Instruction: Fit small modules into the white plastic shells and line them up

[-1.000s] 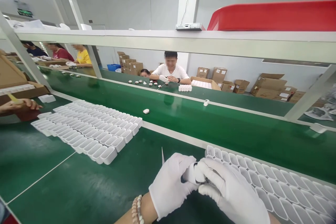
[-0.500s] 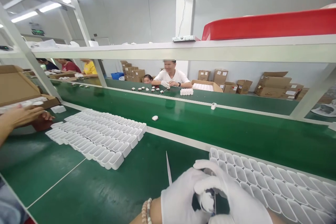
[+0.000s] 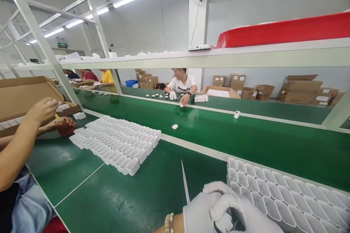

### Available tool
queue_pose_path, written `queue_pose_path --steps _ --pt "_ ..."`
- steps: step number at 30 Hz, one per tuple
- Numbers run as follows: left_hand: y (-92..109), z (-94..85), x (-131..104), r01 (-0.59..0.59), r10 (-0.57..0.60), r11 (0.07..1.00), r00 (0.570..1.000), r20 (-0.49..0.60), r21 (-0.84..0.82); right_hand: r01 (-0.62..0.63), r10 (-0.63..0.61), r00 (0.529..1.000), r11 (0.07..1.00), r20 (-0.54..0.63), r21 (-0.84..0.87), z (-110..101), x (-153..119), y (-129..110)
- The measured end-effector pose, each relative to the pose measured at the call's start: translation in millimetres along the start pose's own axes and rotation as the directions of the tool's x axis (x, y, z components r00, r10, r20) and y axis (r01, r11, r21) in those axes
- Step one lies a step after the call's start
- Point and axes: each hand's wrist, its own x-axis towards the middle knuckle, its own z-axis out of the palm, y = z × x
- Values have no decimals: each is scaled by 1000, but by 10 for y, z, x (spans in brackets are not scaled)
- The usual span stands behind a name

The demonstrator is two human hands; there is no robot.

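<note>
White-gloved, the left hand (image 3: pixel 202 214) and right hand (image 3: pixel 240 213) together clutch a small white part (image 3: pixel 222 222) just beside the tray (image 3: pixel 287 204) on the worktop (image 3: pixel 131 200), whose pockets all look unfilled.

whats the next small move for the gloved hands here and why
Probably lift both hands back into view: the white-gloved left hand and right hand clasp a small white part at the frame's bottom edge, beside the white cell tray.

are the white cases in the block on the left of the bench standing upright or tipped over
Upright. The white cases stand in neat rows on the green bench, open mouths facing up, none lying on its side.
</note>
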Motion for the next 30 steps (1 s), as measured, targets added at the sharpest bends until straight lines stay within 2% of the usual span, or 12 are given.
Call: queue_pose_path --steps 3,9,13,17,19,21,26,30 --pt "-84 34 48 6 -7 1000 990 143 8 -43 43 999 999 2 -7 8 -2 -12" --pt "31 -105 86 3 -7 1000 979 203 20 -73 73 997 997 -28 13 -23 -6 11" --pt "85 -190 65 -23 21 1000 987 160 13 -256 257 964 966 -68 24 -18 -17 -79" --pt "113 -154 60 -138 114 982 978 177 126 -398 392 917 886 74 238 13 -8 -112" --pt "146 -123 65 -176 146 970 973 179 170 -403 391 915 877 97 262 35 -1 -85" --pt "183 -97 74 -180 156 966 978 140 184 -373 373 926 895 49 243 56 11 -63" --pt "229 -109 135 -133 127 982 990 53 137 -382 404 914 890 -43 248 45 65 -112" --pt "247 -185 160 -100 102 993 995 -21 61 -384 400 913 908 -75 166 -39 93 -191"
